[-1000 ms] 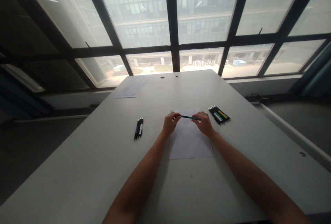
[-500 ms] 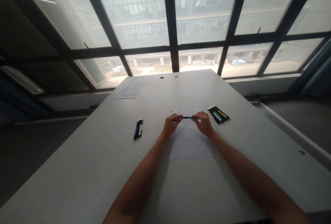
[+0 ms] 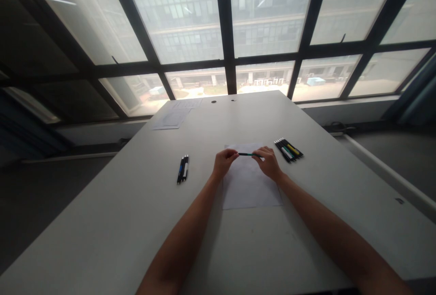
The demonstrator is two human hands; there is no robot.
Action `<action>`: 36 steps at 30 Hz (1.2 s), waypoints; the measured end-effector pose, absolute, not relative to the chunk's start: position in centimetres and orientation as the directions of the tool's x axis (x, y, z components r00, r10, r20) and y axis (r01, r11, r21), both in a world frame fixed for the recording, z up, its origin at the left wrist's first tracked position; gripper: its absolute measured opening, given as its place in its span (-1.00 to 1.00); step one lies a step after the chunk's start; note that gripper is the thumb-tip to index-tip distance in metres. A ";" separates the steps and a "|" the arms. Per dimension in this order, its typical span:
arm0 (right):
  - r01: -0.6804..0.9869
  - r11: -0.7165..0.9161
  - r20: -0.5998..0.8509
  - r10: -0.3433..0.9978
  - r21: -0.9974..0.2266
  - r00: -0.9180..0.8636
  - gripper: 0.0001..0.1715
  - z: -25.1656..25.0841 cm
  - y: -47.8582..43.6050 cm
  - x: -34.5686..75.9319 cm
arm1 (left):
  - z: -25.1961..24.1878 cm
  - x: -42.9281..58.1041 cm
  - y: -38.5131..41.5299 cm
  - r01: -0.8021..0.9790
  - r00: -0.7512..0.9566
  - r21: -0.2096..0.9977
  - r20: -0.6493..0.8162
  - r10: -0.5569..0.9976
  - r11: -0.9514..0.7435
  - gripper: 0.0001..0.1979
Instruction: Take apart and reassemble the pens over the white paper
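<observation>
A dark pen with a green band (image 3: 245, 154) is held level above a sheet of white paper (image 3: 252, 190). My left hand (image 3: 225, 162) is closed in a pinch at the pen's left end. On the other side, my right hand (image 3: 268, 162) grips the pen's right part between thumb and fingers, and a dark tip shows past them. The paper lies flat beneath both hands.
Several black pens with white, green and yellow parts (image 3: 288, 150) lie side by side right of the paper. To the left lies a small group of pens (image 3: 183, 169). Printed sheets (image 3: 170, 117) rest at the white table's (image 3: 136, 222) far left, before the windows.
My left hand has slid slightly left along the pen, towards its end. My right hand stays in about the same place and keeps its grip. The view has shifted a little.
</observation>
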State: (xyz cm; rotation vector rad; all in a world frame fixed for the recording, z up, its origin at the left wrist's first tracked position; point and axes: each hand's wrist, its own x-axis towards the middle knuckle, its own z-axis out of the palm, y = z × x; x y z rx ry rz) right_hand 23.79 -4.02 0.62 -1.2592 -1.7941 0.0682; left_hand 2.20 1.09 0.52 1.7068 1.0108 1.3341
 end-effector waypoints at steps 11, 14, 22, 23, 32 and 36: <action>0.728 0.504 0.669 0.738 -0.465 -0.084 -0.88 0.7 -4.1 23.4 | 0.5 2.4 0.8 -0.021 0.169 0.891 0.451 0.876 -0.454 -0.78; 0.721 0.515 0.673 0.734 -0.464 -0.092 -0.90 0.8 -4.0 23.4 | 0.5 2.3 0.8 -0.078 0.171 0.896 0.444 0.880 -0.437 -0.70; 0.716 0.521 0.674 0.733 -0.465 -0.095 -0.89 0.6 -3.9 23.2 | 0.9 1.9 0.6 0.067 0.178 0.907 0.399 0.899 -0.416 -0.70; 0.717 0.521 0.674 0.732 -0.463 -0.097 -0.89 0.6 -3.9 23.2 | 0.9 1.8 0.6 0.131 0.171 0.899 0.396 0.902 -0.419 -0.70; 0.735 0.508 0.670 0.735 -0.449 -0.098 -0.89 0.5 -3.9 23.2 | 0.4 1.6 0.8 0.119 0.191 0.904 0.384 0.903 -0.410 -0.63; 0.737 0.508 0.667 0.738 -0.447 -0.104 -0.88 0.5 -3.9 23.1 | 0.5 1.6 0.8 0.219 0.197 0.899 0.341 0.919 -0.381 -0.61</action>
